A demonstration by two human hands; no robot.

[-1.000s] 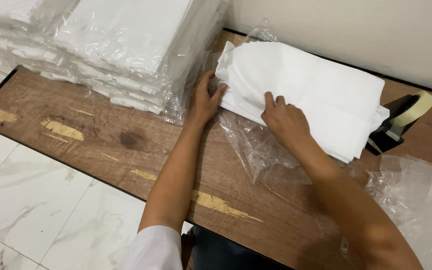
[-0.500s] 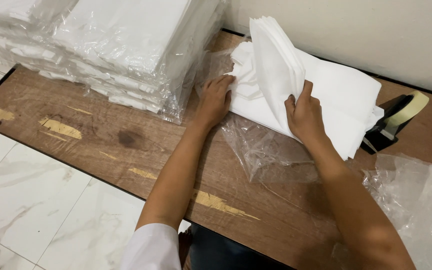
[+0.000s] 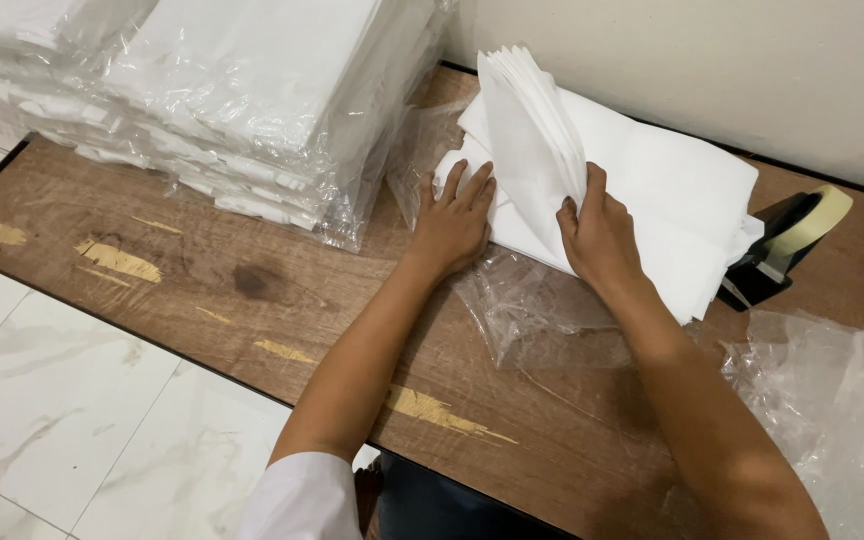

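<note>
White cloths (image 3: 652,200), stacked on clear plastic film (image 3: 522,300): we flatten our left hand (image 3: 452,222) on them, our right hand (image 3: 597,235) pinching lifted layers, seemingly counting.

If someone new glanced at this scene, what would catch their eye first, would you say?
Probably the stack of white cloths against the wall, with the right hand lifting a sheaf of its edges while the left hand presses flat on the lower layers. Next, the tall pile of plastic-wrapped white packs at the far left of the worn wooden board.
</note>
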